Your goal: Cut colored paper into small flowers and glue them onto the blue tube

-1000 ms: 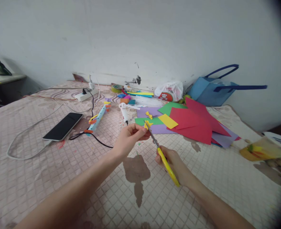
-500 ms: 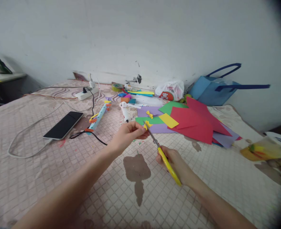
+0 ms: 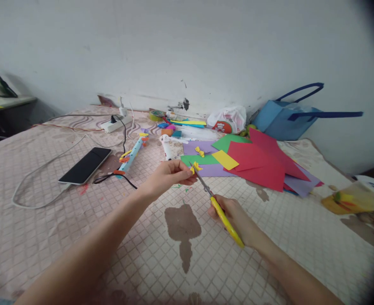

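Between the thumb and fingers of my left hand is a small yellow paper piece, pinched at its left end. My right hand is closed on the yellow handles of a pair of scissors. The metal blades point up and left, and their tips lie at the yellow piece, close to my left fingertips. Just beyond, a small yellow paper bow rests on a purple sheet. A yellow paper rectangle lies to its right, partly over a green sheet.
Red sheets spread at the right, before a blue bag. A white glue gun lies behind my left hand. Farther left are a decorated light-blue strip, a phone on its cable and a power strip. A container stands far right.
Both hands stay in almost the same place. The scissor blades look slightly shifted at the yellow paper piece, and the whole view has moved a little.
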`<state>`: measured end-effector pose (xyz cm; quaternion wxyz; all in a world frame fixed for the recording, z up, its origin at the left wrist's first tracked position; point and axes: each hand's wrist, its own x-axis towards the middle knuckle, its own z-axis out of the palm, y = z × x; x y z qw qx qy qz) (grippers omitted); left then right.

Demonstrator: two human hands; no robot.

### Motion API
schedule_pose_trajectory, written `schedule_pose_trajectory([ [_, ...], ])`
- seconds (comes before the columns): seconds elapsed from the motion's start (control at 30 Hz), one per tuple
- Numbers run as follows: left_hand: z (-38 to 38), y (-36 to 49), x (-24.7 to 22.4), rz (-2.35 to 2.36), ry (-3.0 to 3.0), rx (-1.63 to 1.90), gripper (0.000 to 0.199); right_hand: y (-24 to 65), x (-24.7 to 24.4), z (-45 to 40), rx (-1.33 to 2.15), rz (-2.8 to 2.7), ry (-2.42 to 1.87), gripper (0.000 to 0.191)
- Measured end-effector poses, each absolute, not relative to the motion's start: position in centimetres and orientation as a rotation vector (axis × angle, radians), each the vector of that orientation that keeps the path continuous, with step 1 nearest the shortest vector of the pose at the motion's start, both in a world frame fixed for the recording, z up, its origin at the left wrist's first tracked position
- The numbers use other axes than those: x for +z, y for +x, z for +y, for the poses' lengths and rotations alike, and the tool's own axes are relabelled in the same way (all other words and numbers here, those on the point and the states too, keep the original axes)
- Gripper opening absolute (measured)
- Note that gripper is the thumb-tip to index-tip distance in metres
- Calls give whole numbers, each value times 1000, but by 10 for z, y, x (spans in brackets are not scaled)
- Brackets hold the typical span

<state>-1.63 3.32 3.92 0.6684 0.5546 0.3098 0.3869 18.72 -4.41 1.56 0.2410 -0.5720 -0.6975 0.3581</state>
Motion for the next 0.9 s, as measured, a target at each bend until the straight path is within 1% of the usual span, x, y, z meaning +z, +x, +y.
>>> schedule_pose_trajectory([
  [0.13, 35, -19, 39, 702, 1261, 834, 18, 187, 21, -45, 963, -1924, -1581, 19],
  [0.23, 36, -20, 39, 720, 1250, 814, 18, 188, 23, -45, 1013, -1921, -1569, 19],
  [0.6, 43, -23, 34, 755, 1247, 745, 19, 193, 20, -41, 1050, -1909, -1614, 22],
  [0.9, 44, -23, 29, 722, 1234, 771, 17, 189, 26, -40, 1197, -1810, -1631, 22],
])
